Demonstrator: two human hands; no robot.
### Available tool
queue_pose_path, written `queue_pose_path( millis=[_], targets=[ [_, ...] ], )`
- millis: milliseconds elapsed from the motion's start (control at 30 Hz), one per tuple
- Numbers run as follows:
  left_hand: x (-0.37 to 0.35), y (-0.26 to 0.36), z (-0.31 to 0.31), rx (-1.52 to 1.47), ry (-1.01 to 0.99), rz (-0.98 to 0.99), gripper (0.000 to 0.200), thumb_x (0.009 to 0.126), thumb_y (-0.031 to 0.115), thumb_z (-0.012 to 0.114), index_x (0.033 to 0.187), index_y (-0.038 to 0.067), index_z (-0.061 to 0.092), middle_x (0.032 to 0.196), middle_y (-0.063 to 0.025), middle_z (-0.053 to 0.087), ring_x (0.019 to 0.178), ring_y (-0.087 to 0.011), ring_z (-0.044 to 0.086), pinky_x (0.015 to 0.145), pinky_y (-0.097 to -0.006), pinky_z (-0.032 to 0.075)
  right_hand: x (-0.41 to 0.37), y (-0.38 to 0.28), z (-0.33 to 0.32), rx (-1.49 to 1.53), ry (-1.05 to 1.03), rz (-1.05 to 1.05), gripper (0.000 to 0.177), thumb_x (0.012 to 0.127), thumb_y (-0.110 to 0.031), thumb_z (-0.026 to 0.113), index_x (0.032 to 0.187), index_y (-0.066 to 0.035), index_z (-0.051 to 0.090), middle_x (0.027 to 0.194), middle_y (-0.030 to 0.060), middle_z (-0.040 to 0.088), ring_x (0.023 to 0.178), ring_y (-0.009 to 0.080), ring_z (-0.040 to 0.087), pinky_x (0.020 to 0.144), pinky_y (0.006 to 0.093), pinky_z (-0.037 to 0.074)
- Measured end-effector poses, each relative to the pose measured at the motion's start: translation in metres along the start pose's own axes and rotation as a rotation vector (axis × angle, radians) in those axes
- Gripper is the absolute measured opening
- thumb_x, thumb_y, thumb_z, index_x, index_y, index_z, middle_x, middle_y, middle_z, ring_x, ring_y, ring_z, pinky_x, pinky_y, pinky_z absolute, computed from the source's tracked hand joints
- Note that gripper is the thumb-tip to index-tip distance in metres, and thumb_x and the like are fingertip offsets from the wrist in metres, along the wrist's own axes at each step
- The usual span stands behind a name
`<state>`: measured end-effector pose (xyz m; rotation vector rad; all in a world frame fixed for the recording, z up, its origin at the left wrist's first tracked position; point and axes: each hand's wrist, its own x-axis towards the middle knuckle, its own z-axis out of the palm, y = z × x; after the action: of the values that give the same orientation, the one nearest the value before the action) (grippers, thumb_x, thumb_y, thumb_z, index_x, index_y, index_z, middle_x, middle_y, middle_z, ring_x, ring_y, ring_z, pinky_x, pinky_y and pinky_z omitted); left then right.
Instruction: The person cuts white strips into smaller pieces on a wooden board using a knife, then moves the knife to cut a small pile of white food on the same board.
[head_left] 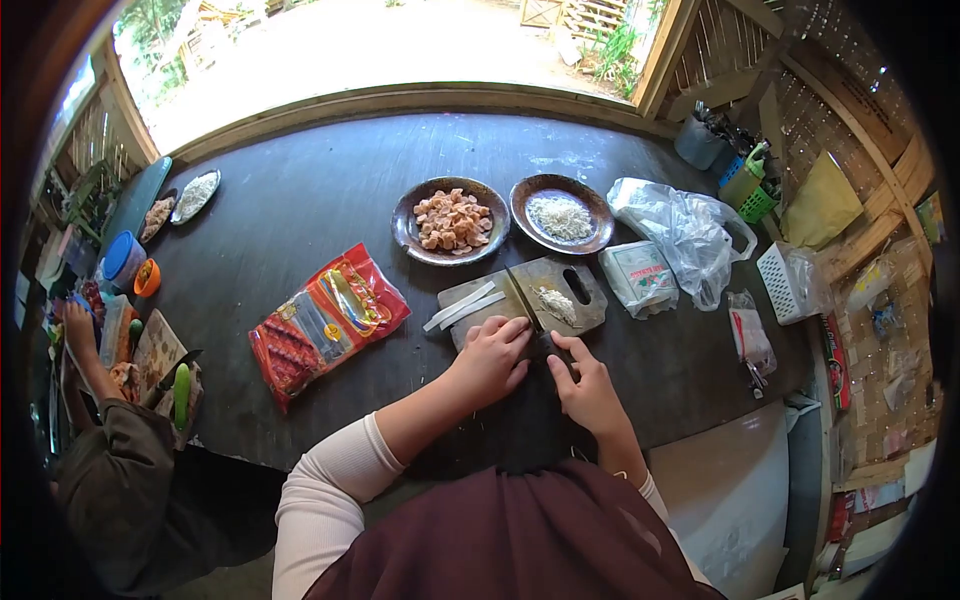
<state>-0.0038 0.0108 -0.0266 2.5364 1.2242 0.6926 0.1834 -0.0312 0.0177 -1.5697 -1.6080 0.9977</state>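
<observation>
My right hand is closed round the dark handle of a knife, whose blade points away from me over a wooden cutting board. Just left of the blade, my left hand rests on the board's near edge with fingers curled; whatever lies beneath the fingertips is hidden. Long white strips lie on the board beyond that hand. Right of the blade sits a small heap of finely cut white bits. Behind the board stand a plate of sliced pinkish-brown pieces and another plate of white shreds.
A red sausage packet lies left of the board. To the right are a tissue pack, a plastic bag and a white basket. At far left, another person's hand is near a cucumber and an orange cup.
</observation>
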Motion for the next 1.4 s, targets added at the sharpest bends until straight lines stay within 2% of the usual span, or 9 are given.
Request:
queue_pose_path(
  millis=[133, 233, 300, 400, 500, 733, 833, 900, 1400],
  targets=[
    [-0.001, 0.000, 0.001, 0.003, -0.002, -0.004, 0.053, 0.082, 0.025, 0.067, 0.130, 0.002, 0.056, 0.135, -0.0095, 0.052, 0.122, -0.0314, 0.047, 0.097, -0.0445, 0.041, 0.011, 0.006, 0.000, 0.029, 0.008, -0.046, 0.035, 0.095, -0.017, 0.059, 0.127, -0.005, 0.057, 0.098, 0.0237, 0.069, 0.079, 0.0289, 0.070, 0.075, 0.0364, 0.053],
    [0.000, 0.001, 0.002, 0.016, 0.002, 0.005, 0.054, 0.082, 0.025, 0.066, 0.130, 0.002, 0.056, 0.135, -0.0094, 0.052, 0.122, -0.0310, 0.047, 0.097, -0.0444, 0.041, 0.014, 0.003, -0.002, 0.067, -0.078, 0.225, 0.035, 0.095, -0.017, 0.058, 0.128, -0.005, 0.057, 0.099, 0.0226, 0.069, 0.073, 0.0263, 0.068, 0.072, 0.0352, 0.052],
    [0.000, 0.002, 0.003, 0.061, 0.003, -0.002, 0.054, 0.083, 0.025, 0.066, 0.130, 0.002, 0.056, 0.135, -0.0091, 0.052, 0.122, -0.0303, 0.047, 0.096, -0.0443, 0.041, 0.020, 0.028, 0.008, 0.103, 0.000, -0.068, 0.036, 0.098, -0.018, 0.056, 0.133, -0.010, 0.055, 0.059, 0.0011, 0.052, 0.044, 0.0069, 0.045, 0.042, 0.0255, 0.038],
    [0.000, 0.003, 0.002, 0.066, 0.009, 0.001, 0.053, 0.083, 0.025, 0.065, 0.130, 0.002, 0.056, 0.134, -0.0089, 0.052, 0.122, -0.0296, 0.047, 0.095, -0.0442, 0.042, 0.010, 0.011, 0.003, -0.003, 0.031, -0.055, 0.035, 0.095, -0.017, 0.058, 0.128, -0.004, 0.057, 0.097, 0.0208, 0.069, 0.070, 0.0201, 0.067, 0.067, 0.0328, 0.051],
    [0.000, 0.004, 0.000, 0.063, 0.013, 0.002, 0.052, 0.083, 0.025, 0.065, 0.130, 0.002, 0.056, 0.134, -0.0086, 0.052, 0.122, -0.0292, 0.047, 0.095, -0.0436, 0.042, -0.005, 0.016, -0.003, -0.025, 0.032, -0.050, 0.035, 0.095, -0.017, 0.058, 0.128, -0.004, 0.057, 0.098, 0.0212, 0.069, 0.071, 0.0209, 0.068, 0.068, 0.0330, 0.051],
    [0.000, 0.002, 0.002, 0.065, 0.018, 0.003, 0.053, 0.083, 0.025, 0.066, 0.130, 0.002, 0.056, 0.134, -0.0083, 0.052, 0.121, -0.0295, 0.048, 0.095, -0.0428, 0.042, -0.015, 0.011, -0.009, -0.024, -0.029, 0.151, 0.036, 0.095, -0.019, 0.057, 0.128, -0.004, 0.057, 0.086, 0.0222, 0.068, 0.069, 0.0211, 0.067, 0.068, 0.0329, 0.051],
    [0.000, 0.001, 0.002, 0.046, 0.023, 0.011, 0.053, 0.083, 0.025, 0.066, 0.129, 0.002, 0.056, 0.135, -0.0087, 0.052, 0.121, -0.0304, 0.048, 0.096, -0.0435, 0.041, 0.001, 0.014, -0.001, -0.019, 0.035, -0.058, 0.036, 0.096, -0.020, 0.057, 0.129, -0.006, 0.056, 0.070, 0.0138, 0.065, 0.055, 0.0138, 0.060, 0.057, 0.0298, 0.049],
    [-0.001, -0.001, 0.003, 0.025, 0.027, 0.010, 0.053, 0.083, 0.025, 0.066, 0.129, 0.002, 0.056, 0.136, -0.0093, 0.051, 0.122, -0.0313, 0.047, 0.096, -0.0440, 0.041, 0.006, 0.004, -0.003, 0.199, -0.066, 0.156, 0.036, 0.097, -0.021, 0.056, 0.131, -0.008, 0.056, 0.062, 0.0058, 0.059, 0.048, 0.0097, 0.052, 0.048, 0.0270, 0.044],
    [0.000, 0.000, 0.001, 0.004, 0.012, -0.006, 0.053, 0.081, 0.025, 0.068, 0.128, 0.002, 0.057, 0.134, -0.0101, 0.052, 0.123, -0.0308, 0.047, 0.097, -0.0444, 0.041, -0.009, 0.013, 0.003, -0.020, 0.050, -0.085, 0.038, 0.095, -0.019, 0.059, 0.132, -0.009, 0.056, 0.061, 0.0025, 0.057, 0.049, 0.0065, 0.051, 0.048, 0.0244, 0.042]
  ],
)
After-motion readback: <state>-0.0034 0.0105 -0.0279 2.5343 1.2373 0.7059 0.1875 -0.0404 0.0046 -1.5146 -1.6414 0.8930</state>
